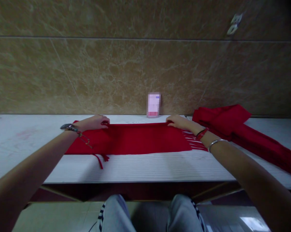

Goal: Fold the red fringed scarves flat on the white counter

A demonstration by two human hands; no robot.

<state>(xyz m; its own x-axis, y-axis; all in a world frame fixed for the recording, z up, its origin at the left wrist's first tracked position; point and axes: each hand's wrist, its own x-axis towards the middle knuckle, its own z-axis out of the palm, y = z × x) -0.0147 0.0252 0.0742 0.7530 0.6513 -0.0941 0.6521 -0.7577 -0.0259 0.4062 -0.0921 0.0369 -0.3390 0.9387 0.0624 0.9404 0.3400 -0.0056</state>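
A red fringed scarf (138, 140) lies folded into a long flat strip across the white table. My left hand (97, 122) pinches its far edge left of the middle. Farther right, my right hand (175, 121) grips the same edge, fingers closed on the cloth. Between the two hands the far edge runs nearly straight. Fringe (193, 141) spreads from the right end, partly under my right forearm. A few loose tassels (101, 159) stick out below the near edge on the left. Part of the left end is hidden behind my left wrist.
More red cloth (222, 124) lies heaped at the right, trailing toward the right edge of the white table (140, 170). A small blurred upright screen or card (153, 105) leans against the brown marbled wall (126, 74). A wall socket (234, 24) is high at the right.
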